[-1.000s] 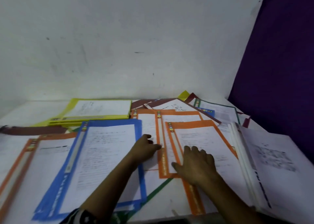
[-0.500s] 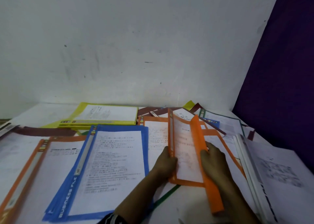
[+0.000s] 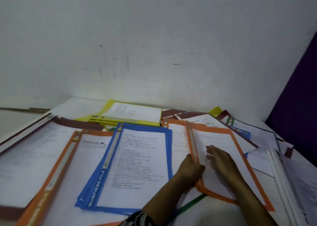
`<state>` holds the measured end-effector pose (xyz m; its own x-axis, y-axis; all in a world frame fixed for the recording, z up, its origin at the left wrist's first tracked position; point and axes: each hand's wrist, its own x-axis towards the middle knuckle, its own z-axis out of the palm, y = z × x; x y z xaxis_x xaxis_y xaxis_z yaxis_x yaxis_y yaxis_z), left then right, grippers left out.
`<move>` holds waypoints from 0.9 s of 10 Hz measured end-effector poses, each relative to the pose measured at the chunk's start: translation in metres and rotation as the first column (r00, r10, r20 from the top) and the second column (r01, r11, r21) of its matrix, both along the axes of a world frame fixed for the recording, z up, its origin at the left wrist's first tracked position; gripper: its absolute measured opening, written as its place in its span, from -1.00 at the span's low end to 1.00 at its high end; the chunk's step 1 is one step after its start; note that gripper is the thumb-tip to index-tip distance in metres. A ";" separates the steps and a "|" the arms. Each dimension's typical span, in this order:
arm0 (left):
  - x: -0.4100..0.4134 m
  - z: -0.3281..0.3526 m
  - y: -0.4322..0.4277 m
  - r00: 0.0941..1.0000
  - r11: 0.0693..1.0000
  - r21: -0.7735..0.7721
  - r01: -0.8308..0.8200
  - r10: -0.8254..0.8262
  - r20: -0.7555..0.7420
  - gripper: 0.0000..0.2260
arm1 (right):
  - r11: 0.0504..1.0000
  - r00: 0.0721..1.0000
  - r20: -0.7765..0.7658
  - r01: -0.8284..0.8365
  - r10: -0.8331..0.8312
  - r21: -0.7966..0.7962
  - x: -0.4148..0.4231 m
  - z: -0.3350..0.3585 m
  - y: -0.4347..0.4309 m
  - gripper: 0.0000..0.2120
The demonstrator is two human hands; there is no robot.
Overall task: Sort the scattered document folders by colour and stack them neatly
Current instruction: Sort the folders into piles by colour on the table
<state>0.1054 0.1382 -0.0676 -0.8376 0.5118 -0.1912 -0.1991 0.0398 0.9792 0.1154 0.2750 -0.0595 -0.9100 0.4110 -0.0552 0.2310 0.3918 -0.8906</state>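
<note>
Your stack of blue plastic business-file folders lies flat at centre. Just to its right, the orange clear-fronted plastic folder rests on other orange files. Your left hand grips its spine edge; your right hand lies flat on its page, fingers spread.

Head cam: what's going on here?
A person is sorting folders by colour. The left hand grips the spine edge of an orange folder while the right hand lies flat on its cover. A blue stack sits just left of it, a yellow stack at the back; other folders lie scattered around.
</note>
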 end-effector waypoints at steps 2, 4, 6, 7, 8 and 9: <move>0.006 0.012 -0.023 0.994 1.000 -0.018 -0.026 0.024 -0.104 -0.60 | 0.959 0.962 -0.038 0.272 -0.270 0.075 0.020 0.010 0.011 -0.37; -0.004 0.036 -0.063 0.932 0.997 0.032 -0.065 0.072 -0.354 -0.69 | 0.876 0.881 -0.304 0.211 -0.362 -0.433 0.027 0.029 0.050 -0.15; -0.016 0.052 -0.084 0.900 0.989 0.081 -0.125 0.147 -0.411 -0.67 | 0.843 0.893 -0.397 -0.036 -0.214 -0.537 0.043 0.051 0.035 -0.58; -0.018 0.045 -0.085 0.901 0.983 0.084 -0.165 0.185 -0.392 -0.66 | 0.880 0.937 -0.333 -0.066 -0.108 -0.471 0.049 0.036 0.023 -0.55; -0.017 0.045 -0.088 0.888 0.974 0.079 -0.214 0.228 -0.399 -0.66 | 0.931 0.945 -0.307 -0.005 -0.115 -0.364 0.049 0.040 0.015 -0.40; -0.017 0.062 -0.111 0.787 0.937 0.089 -0.337 0.332 -0.519 -0.69 | 0.960 0.944 -0.324 -0.034 -0.061 -0.279 0.041 0.061 -0.008 -0.86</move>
<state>0.0886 0.0271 -0.0056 -0.9307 0.1810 0.3180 0.3353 0.0744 0.9392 0.1561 0.2674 0.0013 -0.8910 0.4349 0.1302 -0.0873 0.1173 -0.9893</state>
